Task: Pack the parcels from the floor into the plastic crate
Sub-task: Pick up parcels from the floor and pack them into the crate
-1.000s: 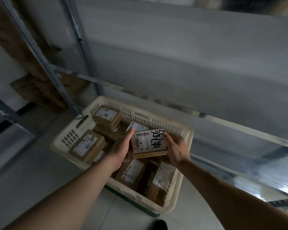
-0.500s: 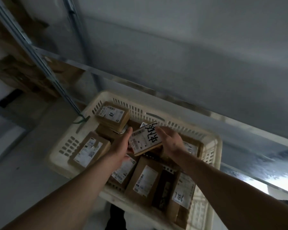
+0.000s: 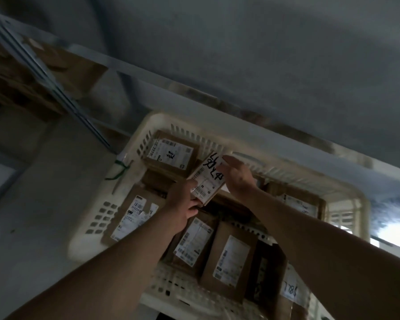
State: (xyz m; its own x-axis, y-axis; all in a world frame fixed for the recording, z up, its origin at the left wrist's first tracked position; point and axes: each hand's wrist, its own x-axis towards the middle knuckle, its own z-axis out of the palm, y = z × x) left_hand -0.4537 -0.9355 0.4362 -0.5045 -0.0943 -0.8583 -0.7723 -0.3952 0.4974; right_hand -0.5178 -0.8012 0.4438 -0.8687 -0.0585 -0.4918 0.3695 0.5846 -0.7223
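Left hand (image 3: 183, 202) and right hand (image 3: 237, 179) fingers hold labelled parcel (image 3: 208, 179) above far half of plastic crate (image 3: 97, 218).

Both bare forearms reach forward, converging; left hand (image 3: 183, 199) grips parcel (image 3: 209, 179) at its near end, fingers curled under; right hand (image 3: 237, 176) holds its far side, fingers extended.

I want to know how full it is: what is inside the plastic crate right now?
The plastic crate holds many brown labelled parcels, lying flat and overlapping. Both hands hold one handwritten-label parcel above them: left hand, right hand. The crate's floor and any lower layers are covered.
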